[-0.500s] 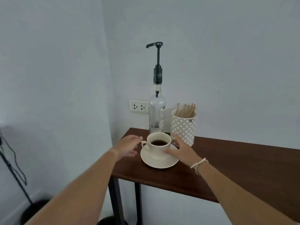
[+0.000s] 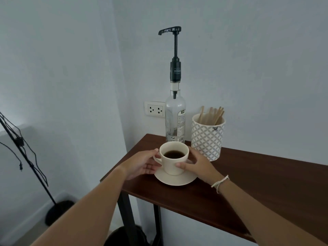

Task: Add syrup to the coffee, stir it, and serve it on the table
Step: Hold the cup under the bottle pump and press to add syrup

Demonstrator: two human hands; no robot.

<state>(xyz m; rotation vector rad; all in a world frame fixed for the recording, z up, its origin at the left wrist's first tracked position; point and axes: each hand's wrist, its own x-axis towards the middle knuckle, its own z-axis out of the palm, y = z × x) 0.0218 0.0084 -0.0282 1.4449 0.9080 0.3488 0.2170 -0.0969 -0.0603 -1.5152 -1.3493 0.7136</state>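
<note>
Left hand (image 2: 142, 164) cups the coffee cup (image 2: 174, 158) at its handle, fingers loosely curled; the cup sits on its saucer (image 2: 175, 180) at the table (image 2: 266, 183) corner; right hand (image 2: 197, 166) wraps it, thumb pressed on. Syrup bottle (image 2: 175, 119) and stirrer holder (image 2: 207, 137) stand close behind

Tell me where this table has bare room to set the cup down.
Free: the table right of the saucer and patterned holder. Crowded: the back corner, where syrup bottle, holder and cup cluster.
</note>
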